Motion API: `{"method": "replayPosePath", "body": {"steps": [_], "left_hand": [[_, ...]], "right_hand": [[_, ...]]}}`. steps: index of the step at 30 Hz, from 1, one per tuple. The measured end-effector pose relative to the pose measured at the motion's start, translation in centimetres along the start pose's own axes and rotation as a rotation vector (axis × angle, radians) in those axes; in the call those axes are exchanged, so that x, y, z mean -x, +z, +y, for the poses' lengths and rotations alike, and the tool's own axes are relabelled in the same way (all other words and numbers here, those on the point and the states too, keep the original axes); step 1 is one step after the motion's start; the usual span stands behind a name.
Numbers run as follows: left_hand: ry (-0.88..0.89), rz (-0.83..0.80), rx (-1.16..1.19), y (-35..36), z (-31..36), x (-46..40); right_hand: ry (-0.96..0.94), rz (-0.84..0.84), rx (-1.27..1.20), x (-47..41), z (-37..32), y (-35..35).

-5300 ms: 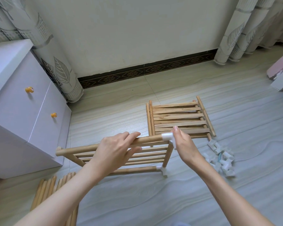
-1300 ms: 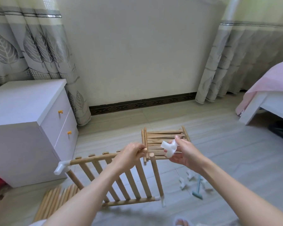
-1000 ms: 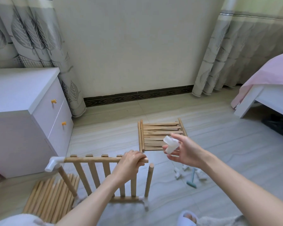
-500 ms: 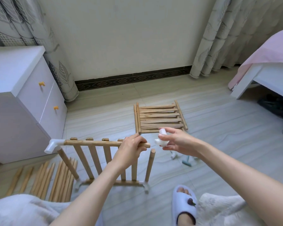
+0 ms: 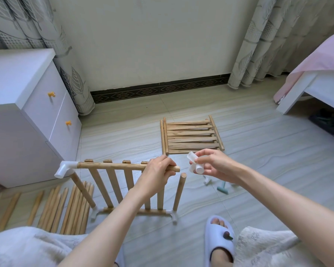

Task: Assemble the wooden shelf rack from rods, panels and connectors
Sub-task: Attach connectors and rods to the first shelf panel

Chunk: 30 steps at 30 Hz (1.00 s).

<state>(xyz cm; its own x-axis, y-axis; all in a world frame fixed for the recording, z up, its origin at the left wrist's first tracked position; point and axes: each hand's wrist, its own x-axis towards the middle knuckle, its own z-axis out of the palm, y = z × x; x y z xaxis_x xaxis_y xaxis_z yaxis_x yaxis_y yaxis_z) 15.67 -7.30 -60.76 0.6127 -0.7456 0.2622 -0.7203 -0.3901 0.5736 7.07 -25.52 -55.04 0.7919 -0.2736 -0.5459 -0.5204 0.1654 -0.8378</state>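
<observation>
A slatted wooden panel (image 5: 112,186) stands upright on the floor in front of me. My left hand (image 5: 157,171) grips the right end of its top rod (image 5: 112,166). A white corner connector (image 5: 65,168) caps that rod's left end. A bare upright rod (image 5: 178,191) stands just right of my left hand, its top free. My right hand (image 5: 214,165) pinches a white plastic connector (image 5: 195,165) close to the top rod's open end, not touching it. Two white connectors (image 5: 173,215) sit at the panel's bottom corners.
A stack of slatted panels (image 5: 191,136) lies flat on the floor beyond my hands. Loose rods (image 5: 66,209) lie at the lower left. Spare connectors and a small teal mallet (image 5: 223,189) lie to the right. A white drawer cabinet (image 5: 37,120) stands left, a bed (image 5: 316,74) right. My slippered foot (image 5: 219,239) is below.
The panel was turned from lying flat to standing upright. My right hand took the connector off the corner, then brought it back down near the top rod's end. The view tilted downward.
</observation>
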Motion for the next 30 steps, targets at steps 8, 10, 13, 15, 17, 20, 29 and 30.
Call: {"method": "replayPosePath", "body": {"steps": [8,10,13,15,17,20,29,30], "left_hand": [[0.007,0.006,-0.002,0.0,0.1,0.0],[0.010,0.012,0.003,0.0,0.1,0.0],[0.009,0.018,-0.002,0.0,0.1,0.1],[0.011,0.017,-0.009,0.1,0.0,0.1],[0.008,0.014,-0.011,0.1,0.0,0.0],[0.007,0.013,-0.012,0.1,0.1,0.1],[-0.047,0.007,0.042,-0.1,0.3,0.0],[-0.046,0.007,0.041,-0.1,0.3,-0.1]], "right_hand": [[0.034,-0.001,-0.006,0.1,0.1,0.0],[0.030,-0.003,0.016,0.2,0.0,0.2],[-0.011,0.008,0.111,0.2,0.1,0.5],[-0.054,0.042,0.226,0.2,0.2,0.6],[-0.075,0.060,0.293,0.1,0.4,0.7],[-0.049,0.058,0.365,0.1,0.5,0.7],[-0.008,-0.025,0.306,0.4,0.4,1.0],[-0.010,-0.025,0.311,0.4,0.5,1.1]]}}
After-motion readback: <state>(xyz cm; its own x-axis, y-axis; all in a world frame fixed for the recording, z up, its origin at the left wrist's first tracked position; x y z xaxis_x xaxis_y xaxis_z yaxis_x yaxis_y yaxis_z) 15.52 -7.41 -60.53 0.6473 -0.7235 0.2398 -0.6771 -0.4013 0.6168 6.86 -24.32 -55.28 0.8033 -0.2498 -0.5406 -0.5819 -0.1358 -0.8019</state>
